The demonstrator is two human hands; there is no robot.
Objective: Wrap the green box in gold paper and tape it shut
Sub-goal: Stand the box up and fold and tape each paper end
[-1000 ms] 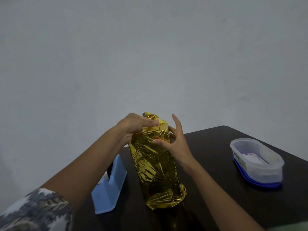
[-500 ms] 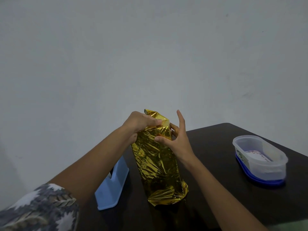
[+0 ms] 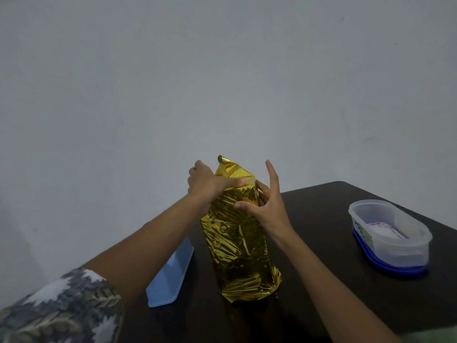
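The box stands upright on the dark table (image 3: pixel 321 219), fully covered in crinkled gold paper (image 3: pixel 237 243); no green shows. Loose gold paper sticks up in a folded peak at its top. My left hand (image 3: pixel 207 181) lies across the top edge and presses the paper flap down with the thumb and fingers. My right hand (image 3: pixel 267 204) grips the box's upper right side, thumb on the front face, index finger raised. The bottom end of the paper is bunched and folded against the table.
A light blue tape dispenser (image 3: pixel 170 276) sits on the table just left of the box, partly behind my left forearm. A clear plastic container (image 3: pixel 388 233) with a blue base stands at the right. A plain grey wall is behind.
My left hand slid further over the top of the box and pressed the gold flap down. My right hand stayed on the upper side, its fingers spreading a little.
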